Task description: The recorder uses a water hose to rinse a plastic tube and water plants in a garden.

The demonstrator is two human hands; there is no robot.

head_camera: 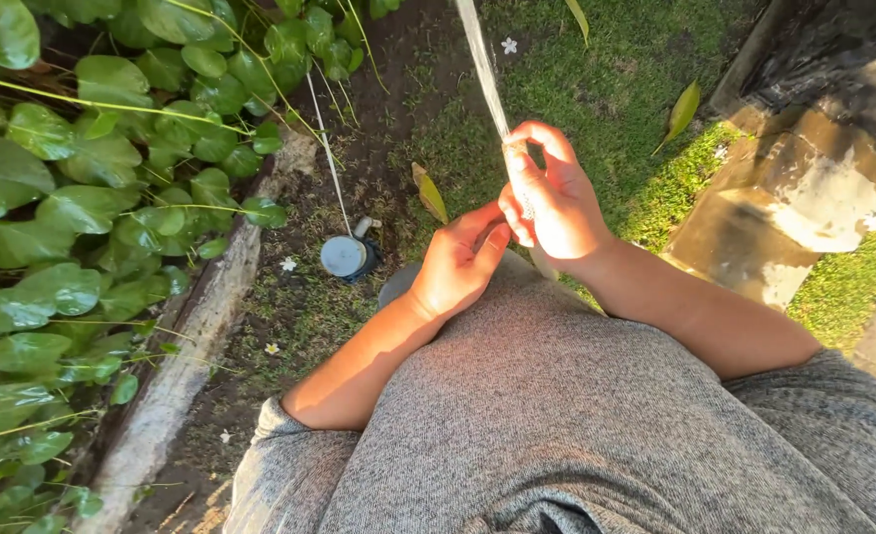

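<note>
Pinched between the thumb and fingers of the right hand (554,203) is a pale, translucent strip (484,74), thin like plastic twine or ribbon. From the pinch the strip runs straight up and away, slightly to the left, until it leaves the top of the view. Whether any of it hangs below the pinch cannot be told, since the hand covers that part.

Just below and to the left of the pinch, the left hand (458,262) has its fingers curled, with the fingertips touching the heel of the right hand. It seems to close on nothing of its own; whether it touches the strip cannot be told.

Both forearms come up from a grey knitted shirt (576,425) that fills the lower view beneath the grip.

Left of the grip and a little lower, a small round spool (344,255) lies on bare soil, with a thin pale thread (329,148) running up from it. Further left a stone edging (190,346) borders broad green leaves (82,198). Grass (596,89) lies behind the grip, and to the right stands a weathered stone block (794,188).
</note>
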